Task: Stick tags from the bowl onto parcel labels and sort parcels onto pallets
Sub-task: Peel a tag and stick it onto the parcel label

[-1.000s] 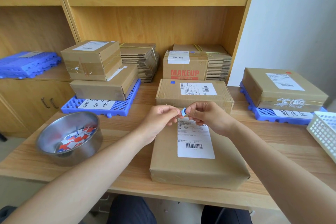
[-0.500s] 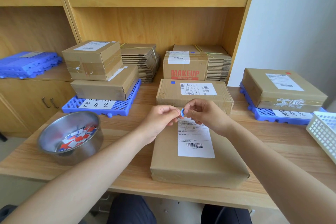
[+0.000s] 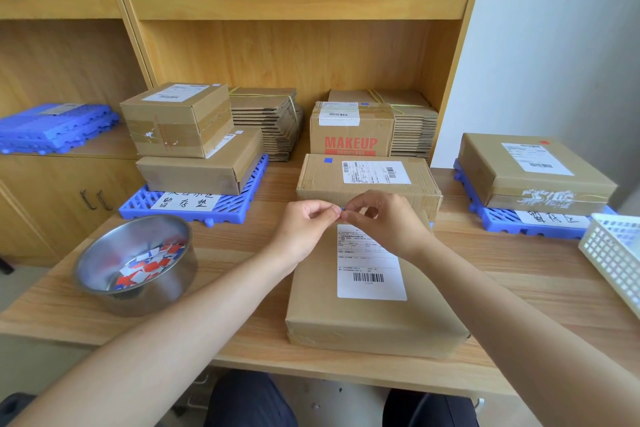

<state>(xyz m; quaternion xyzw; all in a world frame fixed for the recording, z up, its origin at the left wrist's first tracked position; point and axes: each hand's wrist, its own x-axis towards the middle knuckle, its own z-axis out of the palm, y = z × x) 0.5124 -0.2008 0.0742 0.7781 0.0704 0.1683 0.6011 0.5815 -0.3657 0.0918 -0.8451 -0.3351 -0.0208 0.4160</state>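
Blue tag (image 3: 342,208), tiny and thin, is pinched between left hand (image 3: 304,222) and right hand (image 3: 388,218) above a flat brown paper-wrapped parcel (image 3: 367,315).

I see a wooden table (image 3: 519,270). On it stand a steel bowl (image 3: 166,295) front left, a brown parcel (image 3: 363,322) front centre, a blue pallet (image 3: 242,198) back left, a second blue pallet (image 3: 502,222) back right, and a white basket (image 3: 613,253) at the right edge.

blue tag (image 3: 342,208) above brown parcel (image 3: 367,321), tags (image 3: 149,265) in bowl (image 3: 157,302)
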